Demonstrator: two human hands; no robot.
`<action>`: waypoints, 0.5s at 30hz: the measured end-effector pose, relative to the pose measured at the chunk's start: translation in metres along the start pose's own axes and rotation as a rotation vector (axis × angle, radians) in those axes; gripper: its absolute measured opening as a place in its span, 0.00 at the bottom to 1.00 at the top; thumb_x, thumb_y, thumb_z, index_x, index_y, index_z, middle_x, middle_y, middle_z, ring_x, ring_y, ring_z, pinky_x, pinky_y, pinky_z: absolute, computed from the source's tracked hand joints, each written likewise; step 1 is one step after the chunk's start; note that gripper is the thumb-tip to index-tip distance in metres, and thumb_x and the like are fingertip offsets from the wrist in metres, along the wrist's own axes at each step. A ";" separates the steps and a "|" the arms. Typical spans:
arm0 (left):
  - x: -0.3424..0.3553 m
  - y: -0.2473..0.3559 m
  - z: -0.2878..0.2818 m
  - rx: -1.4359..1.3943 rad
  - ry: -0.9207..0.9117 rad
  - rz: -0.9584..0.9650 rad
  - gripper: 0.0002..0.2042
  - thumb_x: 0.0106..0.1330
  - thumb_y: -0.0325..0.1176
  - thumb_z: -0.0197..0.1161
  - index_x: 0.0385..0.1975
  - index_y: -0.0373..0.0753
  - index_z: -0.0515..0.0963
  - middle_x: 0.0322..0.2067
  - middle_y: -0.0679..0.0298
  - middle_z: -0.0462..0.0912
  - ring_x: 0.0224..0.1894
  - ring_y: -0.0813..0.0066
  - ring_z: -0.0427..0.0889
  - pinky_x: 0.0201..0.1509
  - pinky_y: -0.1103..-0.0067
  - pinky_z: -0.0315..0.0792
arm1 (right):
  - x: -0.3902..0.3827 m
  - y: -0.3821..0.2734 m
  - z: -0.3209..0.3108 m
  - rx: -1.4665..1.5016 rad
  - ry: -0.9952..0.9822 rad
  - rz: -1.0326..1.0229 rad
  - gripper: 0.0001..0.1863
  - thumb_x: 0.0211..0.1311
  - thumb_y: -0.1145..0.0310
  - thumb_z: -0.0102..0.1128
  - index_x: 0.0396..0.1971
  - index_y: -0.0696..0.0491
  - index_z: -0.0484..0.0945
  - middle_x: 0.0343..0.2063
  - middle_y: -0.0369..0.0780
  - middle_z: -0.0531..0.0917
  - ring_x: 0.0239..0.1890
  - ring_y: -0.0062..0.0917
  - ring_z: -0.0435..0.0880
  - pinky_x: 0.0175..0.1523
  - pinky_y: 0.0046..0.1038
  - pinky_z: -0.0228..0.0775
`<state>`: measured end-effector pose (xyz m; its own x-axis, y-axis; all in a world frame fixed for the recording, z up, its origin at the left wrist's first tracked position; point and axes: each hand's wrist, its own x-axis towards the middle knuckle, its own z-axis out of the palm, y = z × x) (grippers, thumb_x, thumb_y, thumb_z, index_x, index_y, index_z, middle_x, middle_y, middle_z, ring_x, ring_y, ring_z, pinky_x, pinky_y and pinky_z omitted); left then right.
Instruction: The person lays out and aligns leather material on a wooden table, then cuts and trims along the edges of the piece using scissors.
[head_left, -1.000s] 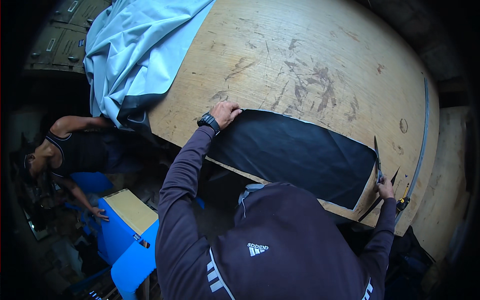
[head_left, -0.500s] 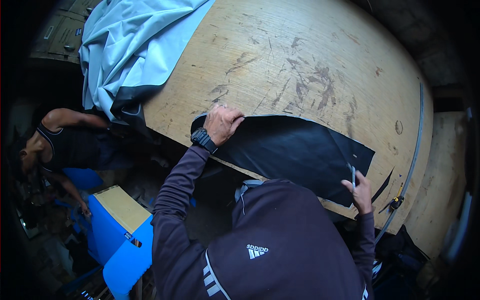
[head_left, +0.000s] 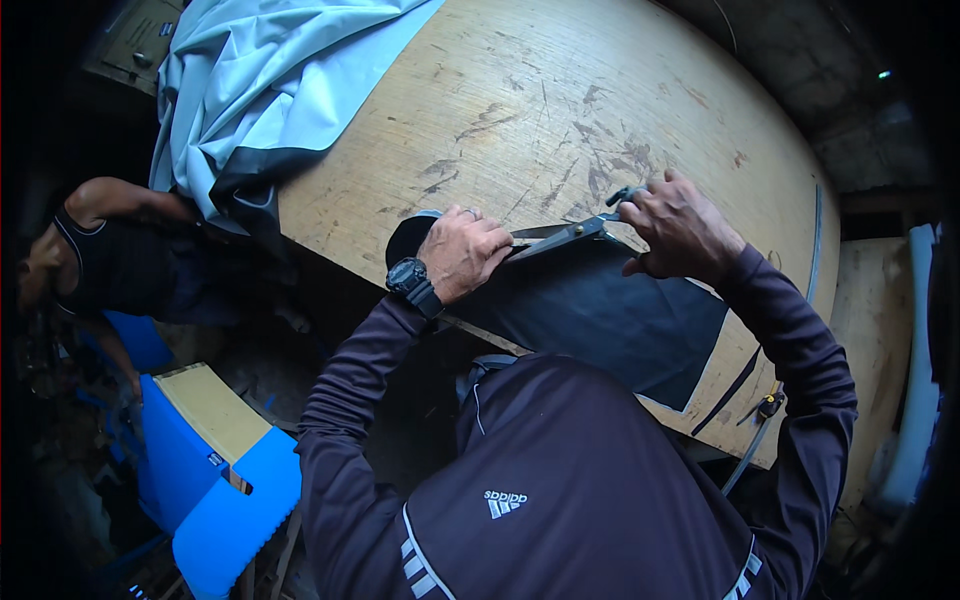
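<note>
A sheet of black material (head_left: 620, 330) lies along the near edge of the wooden worktable (head_left: 550, 90). My left hand (head_left: 458, 255) grips its upper edge near the left end, fingers curled and pressed together. Large scissors (head_left: 575, 233) are in my right hand (head_left: 680, 225), their blades pointing left at that same edge, beside my left fingers. At the sheet's right lie a narrow black strip (head_left: 725, 390), a small yellow-and-black tape measure (head_left: 770, 405) and a long metal straightedge (head_left: 817, 230).
Crumpled pale blue material (head_left: 260, 80) covers the table's left end. A co-worker in a dark sleeveless top (head_left: 90, 240) is at the left, near a blue-and-beige padded piece (head_left: 220, 500) below the table edge. A cabinet (head_left: 125, 50) stands at the upper left; boards (head_left: 860, 320) are at the right.
My right hand has moved up and leftward from the sheet's right end with the scissors, now beside my left hand. My left hand has shifted slightly downward on the upper edge.
</note>
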<state>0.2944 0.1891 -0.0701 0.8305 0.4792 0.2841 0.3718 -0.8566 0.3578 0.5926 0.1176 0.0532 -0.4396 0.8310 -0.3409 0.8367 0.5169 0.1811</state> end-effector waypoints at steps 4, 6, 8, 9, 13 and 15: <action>-0.002 0.003 -0.001 -0.010 0.004 0.002 0.04 0.62 0.36 0.68 0.32 0.44 0.82 0.30 0.66 0.83 0.37 0.66 0.80 0.44 0.69 0.69 | 0.013 -0.007 -0.004 -0.068 -0.015 -0.059 0.35 0.42 0.38 0.76 0.42 0.51 0.80 0.32 0.36 0.82 0.41 0.27 0.81 0.49 0.31 0.67; -0.002 0.005 -0.002 0.000 0.022 0.006 0.05 0.62 0.36 0.68 0.32 0.44 0.83 0.31 0.66 0.82 0.37 0.66 0.80 0.43 0.70 0.69 | 0.016 -0.009 -0.004 -0.064 -0.024 -0.065 0.35 0.42 0.38 0.76 0.42 0.51 0.80 0.32 0.35 0.82 0.41 0.27 0.81 0.49 0.31 0.67; -0.001 0.005 -0.002 -0.004 0.030 0.014 0.05 0.62 0.36 0.68 0.32 0.44 0.83 0.31 0.66 0.82 0.37 0.66 0.80 0.43 0.69 0.69 | 0.018 -0.009 -0.004 -0.059 -0.034 -0.068 0.35 0.42 0.37 0.75 0.42 0.51 0.80 0.32 0.35 0.82 0.42 0.26 0.81 0.49 0.31 0.67; -0.001 0.005 -0.003 -0.004 0.038 0.022 0.05 0.62 0.36 0.68 0.32 0.44 0.83 0.31 0.66 0.82 0.37 0.66 0.80 0.43 0.69 0.69 | 0.018 -0.010 -0.003 -0.058 -0.032 -0.070 0.35 0.42 0.37 0.75 0.42 0.51 0.80 0.32 0.35 0.82 0.41 0.26 0.81 0.49 0.31 0.67; 0.000 0.005 -0.002 -0.014 0.043 0.036 0.05 0.62 0.36 0.68 0.32 0.44 0.83 0.31 0.67 0.83 0.37 0.66 0.80 0.44 0.69 0.69 | 0.014 -0.011 -0.001 -0.068 -0.015 -0.066 0.35 0.43 0.37 0.75 0.42 0.50 0.80 0.32 0.35 0.82 0.42 0.26 0.81 0.48 0.31 0.67; 0.002 0.005 -0.003 -0.018 0.031 0.042 0.05 0.62 0.36 0.68 0.32 0.44 0.83 0.32 0.67 0.83 0.38 0.66 0.80 0.44 0.69 0.69 | 0.013 -0.012 -0.003 -0.066 -0.032 -0.051 0.35 0.43 0.37 0.75 0.42 0.50 0.80 0.32 0.36 0.82 0.42 0.26 0.81 0.48 0.31 0.67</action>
<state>0.2965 0.1865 -0.0655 0.8317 0.4488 0.3269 0.3290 -0.8726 0.3610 0.5760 0.1226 0.0494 -0.4696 0.7967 -0.3804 0.7897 0.5717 0.2225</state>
